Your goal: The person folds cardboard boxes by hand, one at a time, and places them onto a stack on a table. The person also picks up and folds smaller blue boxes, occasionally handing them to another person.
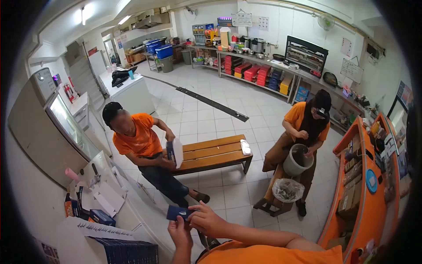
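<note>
A small dark blue card or packet (177,213) with a light mark is held up at the lower middle of the head view. My left hand (180,232) grips its lower edge from below. The fingers of my right hand (208,220) close on its right end. To the left of my hands, a stack of dark blue flat pieces (125,251) stands in a white holder (83,229) on the white counter. A dark blue box (102,217) lies behind that holder.
One person in orange (140,136) sits on a slatted bench (211,152) with a blue-and-white box. Another person (307,116) reaches into a grey bucket (297,162) beside a plastic-lined bowl (288,190). Orange shelves (365,211) stand at the right.
</note>
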### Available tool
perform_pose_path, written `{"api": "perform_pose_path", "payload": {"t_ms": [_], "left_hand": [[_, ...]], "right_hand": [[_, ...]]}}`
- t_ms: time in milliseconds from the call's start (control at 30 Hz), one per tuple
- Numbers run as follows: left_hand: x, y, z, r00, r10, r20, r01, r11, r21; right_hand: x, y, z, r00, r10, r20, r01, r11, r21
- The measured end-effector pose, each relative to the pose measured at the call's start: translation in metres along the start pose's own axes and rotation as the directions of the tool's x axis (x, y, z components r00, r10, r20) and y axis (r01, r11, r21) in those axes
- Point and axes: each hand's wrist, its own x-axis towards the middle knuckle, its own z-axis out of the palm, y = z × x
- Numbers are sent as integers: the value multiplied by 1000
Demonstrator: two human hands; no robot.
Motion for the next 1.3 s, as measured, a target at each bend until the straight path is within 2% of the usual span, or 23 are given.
{"api": "perform_pose_path", "payload": {"t_ms": [33,100,167,233,333,367,433,500,567,667,733,800,833,900,933,967,1033,1100,1133,1167,1200,1233,1300], "left_hand": [[2,5,-4,999,-34,6,33,999,32],[-4,-4,-9,996,-69,49,65,995,75],[-24,-19,1,993,30,114,-47,988,148],[-28,-22,12,993,49,106,-64,987,145],[-38,2,22,999,-3,53,1,999,47],[-40,4,24,998,28,51,-30,998,48],[-54,7,22,999,2,46,-6,995,102],[-69,-15,21,996,62,61,-68,994,91],[-83,-24,21,993,100,69,-109,983,149],[-102,-20,24,992,56,116,-67,993,94],[-105,-9,15,960,-117,253,-26,866,499],[-108,13,16,851,-401,339,-42,592,805],[-110,16,14,848,-404,342,-48,585,810],[-120,17,-6,735,-621,274,-136,261,956],[-127,0,-31,813,-477,334,-186,331,925],[-136,-1,-18,810,-478,340,-195,328,925],[-162,1,11,893,-439,93,91,380,921],[-167,-7,7,905,-402,140,52,430,901],[-169,-7,5,920,-344,187,10,498,867],[-168,-6,11,931,-278,238,-41,568,822],[-170,-3,18,943,-270,195,-28,519,854],[-168,-5,15,940,-273,206,-34,525,850],[-165,-6,14,900,-241,364,-225,459,859]], "right_hand": [[-2,-3,-3,993,-8,118,9,1000,-14],[-9,-2,4,995,-1,103,3,1000,-11],[-16,-2,10,965,253,-73,-239,958,159],[-20,3,2,974,191,-122,-173,974,144],[-30,5,-19,976,-212,38,213,977,-4],[-35,4,-23,977,-212,15,212,977,7],[-44,-1,-26,974,-156,163,141,985,103],[-57,-1,-16,983,-176,47,170,979,114],[-66,-11,-19,999,24,-37,-19,993,121],[-83,-15,-28,992,12,-125,5,991,135],[-87,-13,-51,993,7,-121,12,988,156],[-90,-8,-86,993,-62,-100,71,993,90],[-96,0,-86,988,-119,-98,125,991,50],[-111,14,-78,979,-173,-107,175,985,9],[-120,19,-73,980,-104,170,56,962,266],[-126,22,-72,891,-102,443,-131,875,465],[-130,2,-87,780,-47,625,-235,903,361],[-140,5,-77,855,-24,518,-201,905,374],[-144,6,-75,958,100,269,-187,930,317],[-146,7,-76,981,195,-10,-187,952,244],[-149,10,-78,968,196,158,-236,922,307],[-151,9,-83,968,199,154,-238,925,296],[-152,-3,-97,765,58,642,-452,759,469]]}}
